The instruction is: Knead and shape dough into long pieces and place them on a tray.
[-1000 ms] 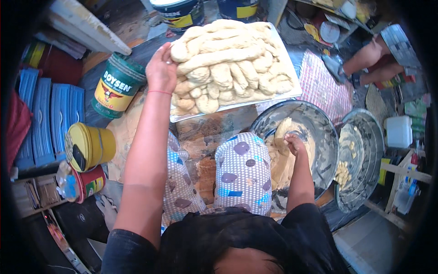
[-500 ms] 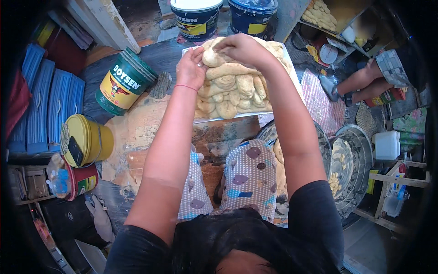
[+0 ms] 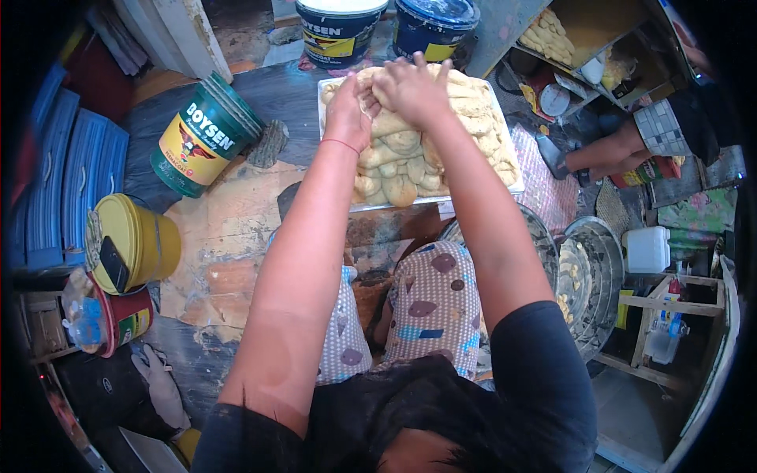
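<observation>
A white tray (image 3: 322,98) holds several long, pale dough rolls (image 3: 473,134) heaped on top of one another. My left hand (image 3: 351,112) rests against the upper left of the heap, fingers loosely curved and apart. Beside it, my right hand (image 3: 414,93) lies on the top rolls with its fingers spread. Both forearms reach forward over my patterned-trousered knees. Below the tray, a wide dark basin (image 3: 536,229) is partly hidden by my right arm; a second basin (image 3: 591,288) at its right has small pale pieces in it.
Blue lidded buckets (image 3: 434,27) stand behind the tray, a green bucket (image 3: 201,138) at left. A yellow bucket (image 3: 154,244) with a phone on it and blue plastic stacks (image 3: 98,177) line the left. At right are another person's legs (image 3: 607,154), more dough on a shelf (image 3: 544,39) and a wooden frame (image 3: 662,307).
My right hand has left the basin and come up onto the dough heap. My left hand has moved from the tray's side onto the upper left rolls; the tray now sits slightly further back.
</observation>
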`<state>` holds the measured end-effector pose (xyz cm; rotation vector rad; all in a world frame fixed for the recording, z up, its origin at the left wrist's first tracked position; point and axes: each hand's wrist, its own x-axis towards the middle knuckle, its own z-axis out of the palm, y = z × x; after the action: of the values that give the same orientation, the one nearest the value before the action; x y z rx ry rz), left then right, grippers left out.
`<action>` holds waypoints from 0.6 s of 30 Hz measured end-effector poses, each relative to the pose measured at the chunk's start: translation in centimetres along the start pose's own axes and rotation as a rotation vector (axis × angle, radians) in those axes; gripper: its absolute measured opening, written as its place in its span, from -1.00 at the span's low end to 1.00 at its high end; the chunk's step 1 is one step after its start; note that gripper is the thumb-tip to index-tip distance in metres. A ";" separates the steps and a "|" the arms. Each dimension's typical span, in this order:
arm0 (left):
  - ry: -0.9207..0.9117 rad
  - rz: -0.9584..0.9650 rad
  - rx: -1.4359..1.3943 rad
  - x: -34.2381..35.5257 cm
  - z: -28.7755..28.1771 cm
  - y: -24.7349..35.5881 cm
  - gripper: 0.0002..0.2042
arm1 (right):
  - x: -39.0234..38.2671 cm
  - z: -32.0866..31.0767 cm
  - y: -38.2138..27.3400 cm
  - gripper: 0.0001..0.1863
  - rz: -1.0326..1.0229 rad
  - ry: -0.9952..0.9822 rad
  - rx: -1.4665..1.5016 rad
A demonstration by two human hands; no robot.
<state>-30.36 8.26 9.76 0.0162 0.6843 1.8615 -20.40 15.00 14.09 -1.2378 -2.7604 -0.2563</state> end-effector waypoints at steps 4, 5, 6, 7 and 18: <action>-0.122 0.202 0.825 -0.8 0.9 0.0 -0.54 | 1.1 0.5 4.7 -0.34 0.330 -0.044 0.218; -0.068 0.387 1.106 -0.9 1.1 -0.5 -0.51 | 0.7 1.2 5.6 -0.33 0.445 -0.002 0.267; -0.018 0.581 1.381 -0.9 1.5 -1.0 -0.49 | 0.2 2.2 5.9 -0.32 0.392 0.046 0.215; -0.060 0.597 1.322 -1.0 1.2 -0.8 -0.48 | -0.6 2.7 4.7 -0.30 0.331 0.087 0.173; -0.332 0.867 2.018 -1.3 -1.8 -0.9 -0.37 | -24.9 6.7 9.8 -0.35 0.293 0.127 0.307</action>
<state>-29.68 6.57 8.29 2.0552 2.1720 0.9545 3.26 4.58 4.54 -1.4550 -2.3589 0.1077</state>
